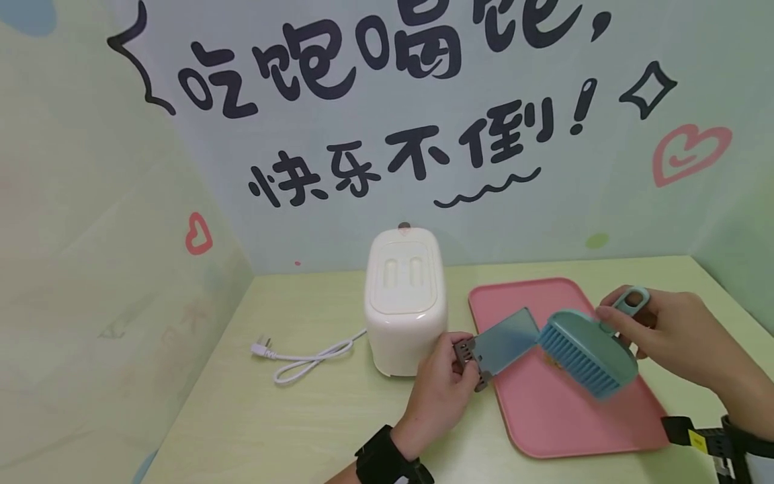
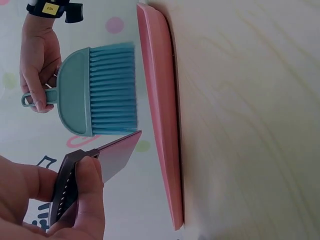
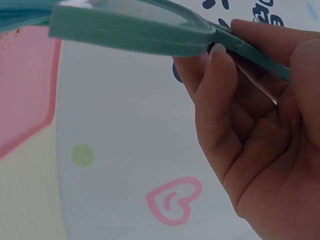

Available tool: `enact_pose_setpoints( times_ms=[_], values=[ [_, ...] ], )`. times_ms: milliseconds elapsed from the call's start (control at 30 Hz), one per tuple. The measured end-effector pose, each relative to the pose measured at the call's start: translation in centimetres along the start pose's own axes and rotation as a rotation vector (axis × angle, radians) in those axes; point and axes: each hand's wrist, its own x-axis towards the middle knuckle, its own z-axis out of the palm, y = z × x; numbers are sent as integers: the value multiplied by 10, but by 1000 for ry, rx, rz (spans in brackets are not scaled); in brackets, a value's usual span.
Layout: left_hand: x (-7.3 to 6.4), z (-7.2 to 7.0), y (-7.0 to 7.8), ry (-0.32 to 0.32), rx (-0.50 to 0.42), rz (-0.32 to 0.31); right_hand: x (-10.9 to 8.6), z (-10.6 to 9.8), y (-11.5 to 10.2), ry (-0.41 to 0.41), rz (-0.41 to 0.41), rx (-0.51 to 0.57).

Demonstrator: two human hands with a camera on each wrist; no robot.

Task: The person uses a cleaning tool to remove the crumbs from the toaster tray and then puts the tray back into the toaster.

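Note:
Over the pink tray, my left hand pinches the dark slotted end of a thin metal crumb tray between thumb and fingers. The metal sheet slants out to the right, above the pink surface. My right hand grips the short handle of a green brush with blue-green bristles. In the left wrist view the bristle edge is right at the far end of the metal sheet. Small brownish bits lie on the pink tray below, partly hidden by the brush.
A white toaster with a lid stands left of the pink tray, close behind my left hand. Its white cord and plug lie on the table further left. Printed walls enclose the table at the back and sides.

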Motion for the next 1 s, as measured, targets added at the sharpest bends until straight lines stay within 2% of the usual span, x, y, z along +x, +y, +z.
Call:
enact_pose_setpoints(
  times_ms=[333, 467, 667, 800, 1000],
  values=[
    [0, -1, -1, 14, 26, 25, 0, 4, -8, -58, -79, 174],
    [0, -1, -1, 7, 14, 18, 0, 4, -5, -26, -75, 60],
    [1, -1, -1, 2, -9, 2, 0, 1, 4, 64, 4, -155],
    [1, 0, 0, 9, 0, -1, 2, -1, 5, 125, 47, -156],
    [0, -1, -2, 6, -1, 16, 2, -4, 2, 196, 125, -62]
  ],
)
